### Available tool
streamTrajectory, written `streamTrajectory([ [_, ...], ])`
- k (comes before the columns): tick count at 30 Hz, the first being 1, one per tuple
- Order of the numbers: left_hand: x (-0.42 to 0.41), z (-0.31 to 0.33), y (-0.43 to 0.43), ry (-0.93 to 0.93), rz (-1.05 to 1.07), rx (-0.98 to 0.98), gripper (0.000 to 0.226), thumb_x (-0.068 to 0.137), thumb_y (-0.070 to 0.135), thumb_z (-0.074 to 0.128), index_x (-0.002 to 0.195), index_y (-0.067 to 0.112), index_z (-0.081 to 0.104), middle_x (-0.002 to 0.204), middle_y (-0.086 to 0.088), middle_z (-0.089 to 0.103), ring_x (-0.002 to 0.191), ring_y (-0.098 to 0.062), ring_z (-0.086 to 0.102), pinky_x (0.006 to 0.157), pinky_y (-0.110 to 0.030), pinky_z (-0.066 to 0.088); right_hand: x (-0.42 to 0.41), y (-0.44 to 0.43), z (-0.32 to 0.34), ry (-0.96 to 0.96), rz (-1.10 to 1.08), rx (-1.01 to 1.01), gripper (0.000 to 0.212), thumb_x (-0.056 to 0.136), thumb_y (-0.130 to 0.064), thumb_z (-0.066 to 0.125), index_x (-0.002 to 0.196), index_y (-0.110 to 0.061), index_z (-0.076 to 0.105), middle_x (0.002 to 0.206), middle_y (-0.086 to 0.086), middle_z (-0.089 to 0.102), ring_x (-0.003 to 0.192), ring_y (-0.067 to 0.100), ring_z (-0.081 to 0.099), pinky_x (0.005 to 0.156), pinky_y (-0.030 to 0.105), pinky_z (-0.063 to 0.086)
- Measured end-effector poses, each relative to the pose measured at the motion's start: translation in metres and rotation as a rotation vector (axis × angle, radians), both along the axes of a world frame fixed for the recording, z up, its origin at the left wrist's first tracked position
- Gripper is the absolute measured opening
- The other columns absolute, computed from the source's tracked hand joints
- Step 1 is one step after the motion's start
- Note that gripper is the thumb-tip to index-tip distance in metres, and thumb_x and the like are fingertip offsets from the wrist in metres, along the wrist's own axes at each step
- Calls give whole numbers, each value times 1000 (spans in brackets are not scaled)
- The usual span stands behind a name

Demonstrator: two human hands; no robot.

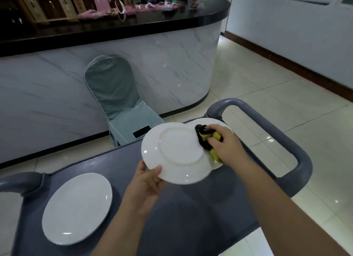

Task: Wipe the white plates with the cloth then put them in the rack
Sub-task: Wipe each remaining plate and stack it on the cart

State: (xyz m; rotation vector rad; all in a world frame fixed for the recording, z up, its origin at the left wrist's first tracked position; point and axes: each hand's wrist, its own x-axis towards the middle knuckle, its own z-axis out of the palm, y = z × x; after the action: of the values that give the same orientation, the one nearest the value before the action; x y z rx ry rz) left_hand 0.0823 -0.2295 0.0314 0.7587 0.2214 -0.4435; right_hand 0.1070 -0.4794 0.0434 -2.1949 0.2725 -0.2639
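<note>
Plate point(177, 152) wiping was in hand above the cart point(191, 208) — left hand point(147, 183) gripped its rim, right hand point(225, 143) clutched the cloth point(204, 136) — racking likely next.

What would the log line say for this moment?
left hand: grips held plate rim, underside showing | right hand: holds cloth against its edge | other plate: flat on cart

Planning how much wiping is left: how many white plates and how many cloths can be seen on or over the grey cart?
White plates: 3 (held plate, flat plate at left, far plate beneath the right hand)
Cloths: 1 (yellow-black cloth)
Total: 4
</note>
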Motion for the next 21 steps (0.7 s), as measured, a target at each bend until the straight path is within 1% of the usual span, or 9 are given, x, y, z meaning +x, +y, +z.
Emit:
streamTrajectory([
  [2, 7, 1, -14, 39, 85, -39, 51, 76, -5, 58, 122, 16, 55, 109, -8, 72, 89, -21, 72, 62, -31, 59, -31, 11, -17, -116, 5, -57, 39, 82, -13, 61, 118, -29, 63, 120, -5, 56, 109, 17, 52, 103, 29, 39],
  [4, 13, 2, -31, 59, 121, -42, 49, 83, -7, 54, 127, 16, 54, 117, -12, 69, 91, -22, 72, 64, -33, 60, -54, 40, -26, -254, 165, -186, 44, 78, -22, 58, 121, -29, 61, 129, -4, 51, 106, 18, 48, 101, 20, 34],
  [7, 17, 4, -50, 78, 94, 33, 52, 83, 2, 58, 133, 17, 52, 116, -12, 69, 85, -22, 69, 65, -30, 59, -62, 60, -27, -399, 334, -380, 45, 79, -25, 58, 124, -30, 57, 135, -1, 50, 101, 22, 46, 96, 27, 39],
  [9, 19, 4, -55, 91, 104, -42, 56, 75, 1, 60, 129, 15, 55, 110, -11, 71, 83, -22, 71, 62, -30, 59, -60, 43, -27, -447, 286, -356, 43, 80, -24, 59, 122, -28, 61, 134, -1, 51, 102, 21, 46, 98, 26, 38],
  [11, 20, 4, -52, 82, 108, -107, 50, 73, -2, 59, 121, 13, 58, 111, -12, 72, 91, -26, 72, 63, -35, 60, -62, 13, -31, -411, 156, -232, 42, 78, -25, 57, 120, -26, 64, 133, -4, 50, 109, 18, 45, 102, 21, 33],
  [13, 21, 7, -45, 46, 72, -72, 43, 74, -1, 59, 114, 13, 59, 105, -8, 74, 84, -23, 73, 63, -36, 60, -61, -21, -36, -322, 34, -87, 42, 77, -22, 55, 117, -27, 65, 128, -4, 52, 114, 17, 47, 105, 28, 37],
  [15, 26, 13, -39, -23, 13, 12, 41, 75, 0, 60, 114, 13, 60, 99, -5, 74, 75, -19, 73, 62, -33, 60, -58, -51, -36, -293, -27, -6, 43, 76, -14, 56, 114, -34, 62, 117, -6, 57, 112, 11, 51, 101, 32, 42],
  [18, 43, 34, -40, -188, -82, 237, 40, 74, 1, 65, 113, 12, 63, 99, -10, 75, 81, -24, 73, 61, -33, 59, -59, -85, -36, -298, -128, -1, 50, 78, -15, 56, 108, -55, 55, 110, -28, 55, 107, -4, 50, 92, 12, 39],
  [21, 68, 47, -70, -437, -62, 643, 41, 83, -5, 66, 110, 27, 67, 89, -5, 76, 78, -22, 73, 61, -35, 59, -63, -103, -42, -290, -229, 54, 46, 81, -21, 57, 108, -58, 54, 112, -31, 53, 108, -2, 52, 91, 14, 39],
])
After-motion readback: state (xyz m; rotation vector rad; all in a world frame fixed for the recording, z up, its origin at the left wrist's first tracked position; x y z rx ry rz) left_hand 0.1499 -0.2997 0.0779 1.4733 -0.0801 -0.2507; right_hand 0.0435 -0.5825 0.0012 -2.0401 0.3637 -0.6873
